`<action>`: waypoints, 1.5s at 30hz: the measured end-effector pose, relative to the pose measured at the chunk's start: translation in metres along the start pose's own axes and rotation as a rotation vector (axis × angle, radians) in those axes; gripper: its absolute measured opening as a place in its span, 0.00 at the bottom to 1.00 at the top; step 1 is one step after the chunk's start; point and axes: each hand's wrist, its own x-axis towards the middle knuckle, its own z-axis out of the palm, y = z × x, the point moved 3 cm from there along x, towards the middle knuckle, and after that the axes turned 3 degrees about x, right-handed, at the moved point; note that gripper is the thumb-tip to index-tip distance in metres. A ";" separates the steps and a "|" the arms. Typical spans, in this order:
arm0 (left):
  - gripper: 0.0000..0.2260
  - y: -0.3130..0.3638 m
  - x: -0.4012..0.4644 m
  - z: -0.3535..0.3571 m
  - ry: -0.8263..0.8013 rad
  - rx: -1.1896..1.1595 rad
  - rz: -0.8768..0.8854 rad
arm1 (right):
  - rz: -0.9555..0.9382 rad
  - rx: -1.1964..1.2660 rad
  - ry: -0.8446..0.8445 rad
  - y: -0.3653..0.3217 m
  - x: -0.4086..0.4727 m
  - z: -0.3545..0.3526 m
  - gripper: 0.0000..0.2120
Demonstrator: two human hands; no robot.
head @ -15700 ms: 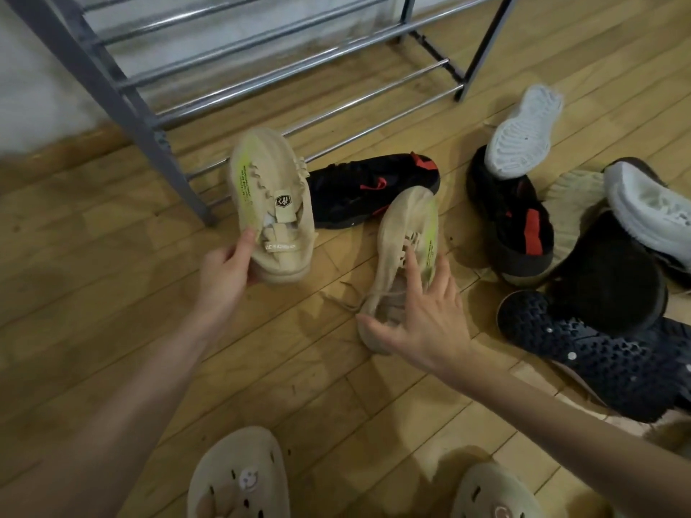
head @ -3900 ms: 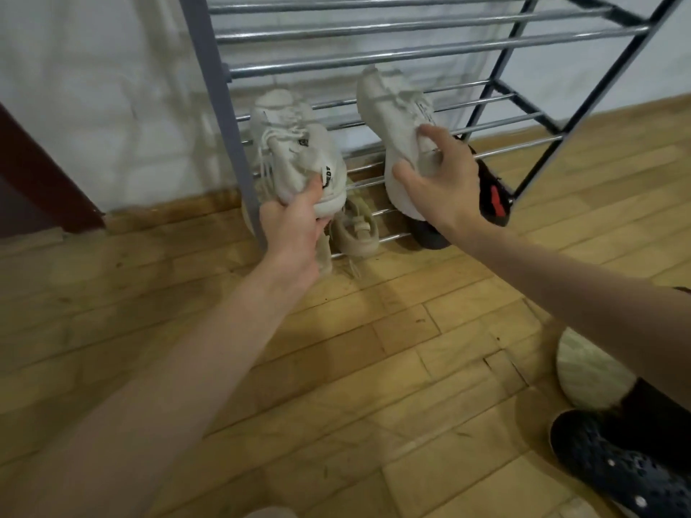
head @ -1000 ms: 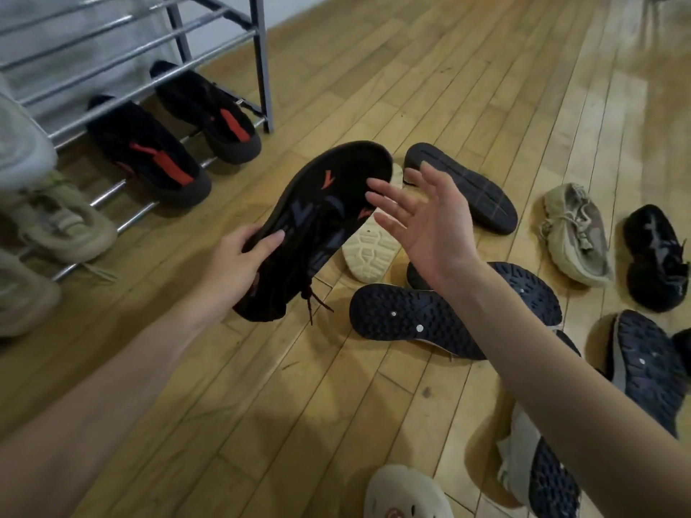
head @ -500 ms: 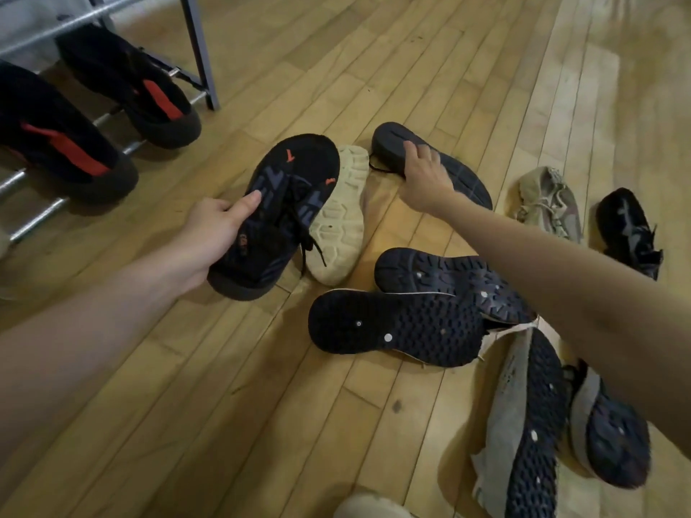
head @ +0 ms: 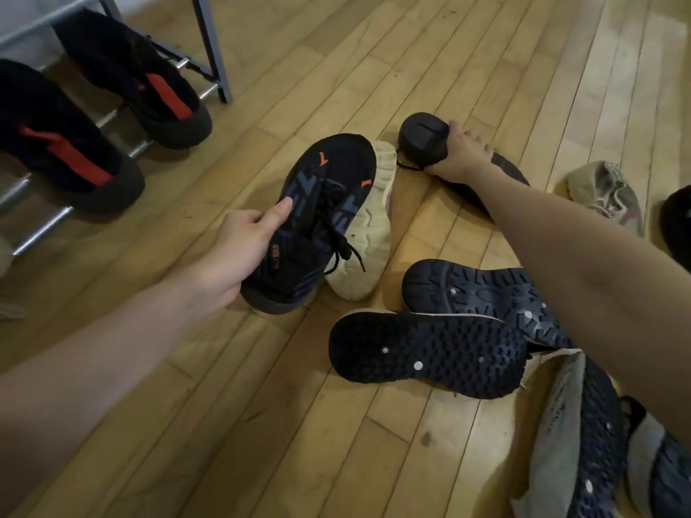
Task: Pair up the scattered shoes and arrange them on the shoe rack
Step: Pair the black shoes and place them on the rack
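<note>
At ten o'clock the shoe rack (head: 213,50) carries two black shoes with red stripes (head: 149,87) on its lowest bars. Near the centre the left hand (head: 239,252) grips a black lace-up shoe with orange marks (head: 318,218), thumb across its upper, and a cream sole (head: 370,226) lies on the wooden floor (head: 261,424) just beside it. At one o'clock the right hand (head: 461,155) clasps an overturned black shoe (head: 422,140), with dark studded soles (head: 430,353) at four o'clock and a beige shoe (head: 605,192) at two o'clock.

Two hands (head: 239,252), eleven shoes (head: 430,353), one rack (head: 209,50)
</note>
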 end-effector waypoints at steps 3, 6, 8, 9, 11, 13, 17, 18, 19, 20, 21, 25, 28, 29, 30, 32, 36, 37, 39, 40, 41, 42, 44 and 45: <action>0.15 -0.003 -0.006 -0.009 0.029 -0.021 -0.012 | -0.052 0.018 0.296 -0.022 -0.021 -0.004 0.42; 0.14 -0.007 -0.015 -0.021 0.093 -0.095 -0.043 | -0.228 0.256 0.577 -0.057 -0.055 -0.021 0.43; 0.13 -0.014 -0.025 -0.032 0.151 -0.155 -0.067 | -0.342 0.446 0.686 -0.079 -0.084 -0.036 0.43; 0.13 -0.017 -0.032 -0.038 0.181 -0.179 -0.072 | -0.368 0.544 0.727 -0.087 -0.100 -0.042 0.43; 0.14 -0.023 -0.042 -0.051 0.240 -0.231 -0.085 | -0.378 0.770 0.757 -0.095 -0.132 -0.047 0.43; 0.13 -0.028 -0.053 -0.065 0.282 -0.275 -0.098 | -0.287 1.014 0.682 -0.093 -0.161 -0.043 0.44; 0.16 -0.039 -0.071 -0.091 0.326 -0.289 -0.134 | -0.129 1.302 0.497 -0.070 -0.201 -0.018 0.41; 0.17 -0.043 -0.074 -0.095 0.332 -0.293 -0.141 | -0.110 1.311 0.433 -0.065 -0.208 -0.012 0.43; 0.18 -0.045 -0.077 -0.097 0.330 -0.301 -0.144 | -0.100 1.284 0.370 -0.061 -0.215 -0.006 0.43; 0.18 -0.047 -0.079 -0.098 0.320 -0.309 -0.150 | -0.109 1.221 0.323 -0.057 -0.222 0.000 0.42; 0.19 -0.049 -0.080 -0.096 0.303 -0.316 -0.155 | -0.126 1.141 0.296 -0.054 -0.228 0.004 0.40; 0.20 -0.048 -0.086 -0.082 0.251 -0.367 -0.184 | -0.119 0.948 0.284 -0.040 -0.244 0.010 0.45; 0.20 -0.051 -0.090 -0.071 0.216 -0.380 -0.205 | -0.067 0.825 0.221 -0.032 -0.245 0.013 0.48; 0.20 -0.052 -0.092 -0.068 0.207 -0.375 -0.216 | -0.040 0.774 0.196 -0.030 -0.246 0.013 0.45; 0.21 -0.054 -0.094 -0.066 0.194 -0.368 -0.232 | -0.015 0.725 0.172 -0.028 -0.246 0.013 0.42; 0.22 -0.057 -0.097 -0.064 0.175 -0.349 -0.270 | 0.005 0.655 0.145 -0.026 -0.246 0.010 0.39; 0.20 -0.051 -0.105 -0.074 0.174 -0.305 -0.285 | -0.042 0.706 0.204 -0.040 -0.244 0.009 0.38; 0.20 -0.048 -0.105 -0.079 0.178 -0.303 -0.276 | -0.038 0.750 0.217 -0.047 -0.242 0.010 0.38; 0.17 -0.039 -0.109 -0.089 0.191 -0.290 -0.240 | -0.009 0.843 0.241 -0.066 -0.242 0.011 0.37; 0.15 -0.032 -0.112 -0.094 0.206 -0.276 -0.214 | -0.003 0.886 0.258 -0.075 -0.242 0.011 0.37; 0.13 -0.028 -0.114 -0.100 0.224 -0.257 -0.186 | -0.014 0.918 0.280 -0.085 -0.242 0.012 0.36; 0.13 -0.021 -0.116 -0.104 0.244 -0.242 -0.159 | -0.033 0.944 0.309 -0.094 -0.243 0.012 0.36; 0.14 -0.009 -0.122 -0.115 0.283 -0.231 -0.100 | -0.087 1.003 0.376 -0.113 -0.247 0.009 0.35; 0.15 -0.003 -0.124 -0.121 0.301 -0.230 -0.067 | -0.114 1.040 0.407 -0.122 -0.249 0.005 0.35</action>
